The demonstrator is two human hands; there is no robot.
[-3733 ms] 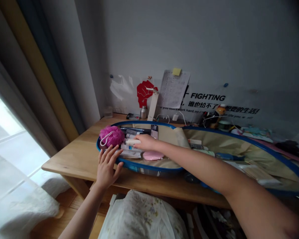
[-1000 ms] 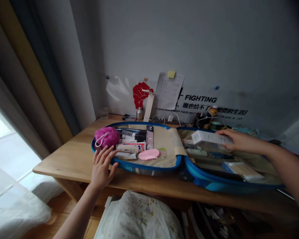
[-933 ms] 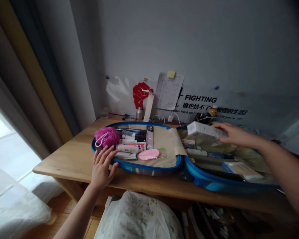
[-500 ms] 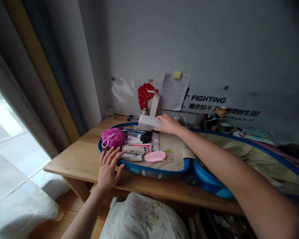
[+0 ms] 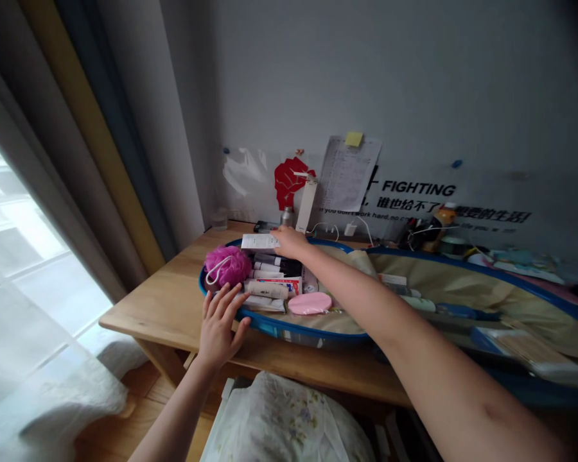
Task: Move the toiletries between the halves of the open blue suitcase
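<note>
My right hand (image 5: 291, 244) grips the end of a small white printed box (image 5: 259, 242) over the far left part of an open blue-rimmed case (image 5: 293, 328). My left hand (image 5: 222, 327) rests with fingers spread at the case's near left edge, just below a magenta bath puff (image 5: 236, 263) with a white cord. Inside the left half lie a red-and-white toothpaste tube (image 5: 295, 283), a cream-coloured tube (image 5: 266, 290), several dark-capped tubes and a pink oval pad (image 5: 310, 303). Whether the box touches the things under it, I cannot tell.
The case's right half holds a tube with a blue end (image 5: 462, 312) and a blurred flat packet (image 5: 530, 350), partly behind my right forearm. A wooden desk (image 5: 158, 295) carries everything. Behind stand a white lamp-like stand (image 5: 307, 205) and an orange-topped bottle (image 5: 438, 224).
My right hand has moved left with the white box and lowered it near the bath puff. My left hand stays at the rim. More of the right half's contents now show.
</note>
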